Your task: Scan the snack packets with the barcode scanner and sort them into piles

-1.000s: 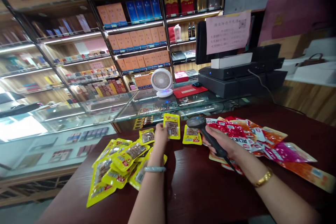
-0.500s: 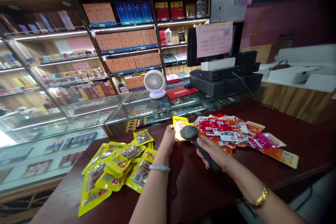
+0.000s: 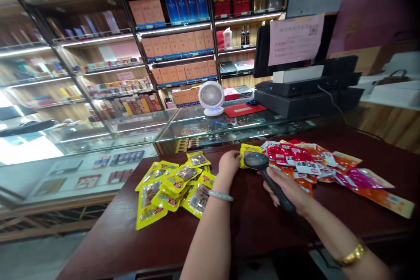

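My right hand is wrapped around the handle of a dark barcode scanner. The scanner's head hangs over a small yellow snack packet and covers part of it. At that packet's left edge my left hand has its fingers closed, pinching the edge; the fingertips are partly hidden. To the left lies a loose pile of yellow snack packets with clear windows showing brown food. A heap of red, white and orange snack packets lies just right of the scanner.
All the packets rest on a dark red-brown table. Beyond it stand a glass display counter, a white fan, a red mat and a monitor with a paper sheet. Stocked shelves line the back wall.
My view has swung left, so everything sits further right in the picture. The bright light on the yellow packet under the scanner has gone. My left hand has shifted slightly toward the packet's edge.
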### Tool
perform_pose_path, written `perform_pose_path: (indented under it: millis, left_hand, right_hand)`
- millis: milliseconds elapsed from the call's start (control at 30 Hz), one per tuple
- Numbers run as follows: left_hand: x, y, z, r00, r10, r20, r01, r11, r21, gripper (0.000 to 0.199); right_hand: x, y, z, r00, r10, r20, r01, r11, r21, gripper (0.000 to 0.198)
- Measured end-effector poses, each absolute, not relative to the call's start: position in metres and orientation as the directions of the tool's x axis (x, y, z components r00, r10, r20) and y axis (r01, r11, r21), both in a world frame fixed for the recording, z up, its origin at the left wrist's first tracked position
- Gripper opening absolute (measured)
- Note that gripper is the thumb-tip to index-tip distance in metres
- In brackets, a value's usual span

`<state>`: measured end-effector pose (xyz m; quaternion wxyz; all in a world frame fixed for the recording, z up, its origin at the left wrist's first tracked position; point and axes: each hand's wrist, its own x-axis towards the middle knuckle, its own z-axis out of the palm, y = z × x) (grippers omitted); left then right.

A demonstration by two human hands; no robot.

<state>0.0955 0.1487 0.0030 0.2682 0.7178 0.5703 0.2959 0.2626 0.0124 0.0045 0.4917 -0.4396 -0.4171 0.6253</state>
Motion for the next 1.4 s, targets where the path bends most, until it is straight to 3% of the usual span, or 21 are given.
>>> perform_pose_path:
  millis: [100,267,333,433,533,667,833,900,967,1033,1167,1400]
  left_hand:
    - [0.078,0.154,0.013,0.060,0.970,0.237,0.779,-0.194,0.597,0.036]
    - [0.032,0.165,0.028,-0.182,0.948,0.261,0.953,0.105,0.284,0.066]
    - [0.009,0.170,0.030,-0.254,0.938,0.234,0.958,0.213,0.190,0.082]
    - [-0.021,0.174,0.030,-0.353,0.932,0.078,0.931,0.341,0.132,0.091]
    - [-0.037,0.176,0.029,-0.250,0.968,-0.029,0.954,0.251,0.165,0.073]
    - [-0.035,0.180,0.033,-0.026,0.991,0.132,0.972,-0.006,0.236,0.037]
    - [-0.009,0.177,0.035,-0.035,0.985,0.168,0.917,-0.035,0.397,0.040]
    - [0.009,0.168,0.030,-0.053,0.981,0.186,0.773,-0.078,0.630,0.042]
    - [0.029,0.154,0.022,-0.037,0.981,0.188,0.449,-0.152,0.880,0.044]
    - [0.048,0.137,0.015,0.021,0.986,0.167,0.111,-0.169,0.979,0.047]
    - [0.078,0.110,0.007,0.116,0.985,0.127,-0.178,-0.105,0.978,0.052]
    - [0.112,0.102,-0.004,0.167,0.980,0.111,-0.204,-0.076,0.976,0.053]
  right_hand:
    - [0.253,0.008,0.008,-0.127,0.983,-0.135,-0.263,-0.165,-0.951,0.044]
    - [0.239,0.000,0.001,-0.179,0.976,-0.128,-0.271,-0.174,-0.947,0.045]
    - [0.236,-0.004,-0.004,-0.199,0.971,-0.131,-0.287,-0.185,-0.940,0.046]
    - [0.234,-0.009,-0.011,-0.226,0.964,-0.139,-0.309,-0.206,-0.928,0.046]
    - [0.233,-0.014,-0.015,-0.237,0.962,-0.136,-0.315,-0.209,-0.926,0.046]
    - [0.236,-0.021,-0.015,-0.235,0.963,-0.130,-0.297,-0.198,-0.934,0.047]
    - [0.246,-0.033,-0.014,-0.189,0.973,-0.133,-0.294,-0.185,-0.938,0.049]
    - [0.249,-0.039,-0.013,-0.167,0.978,-0.123,-0.317,-0.172,-0.933,0.049]
    - [0.252,-0.044,-0.012,-0.147,0.983,-0.113,-0.344,-0.158,-0.926,0.047]
    - [0.254,-0.048,-0.010,-0.141,0.985,-0.098,-0.352,-0.142,-0.925,0.046]
    - [0.255,-0.053,-0.005,-0.150,0.985,-0.080,-0.318,-0.125,-0.940,0.047]
    - [0.259,-0.054,-0.001,-0.149,0.985,-0.092,-0.337,-0.138,-0.931,0.052]
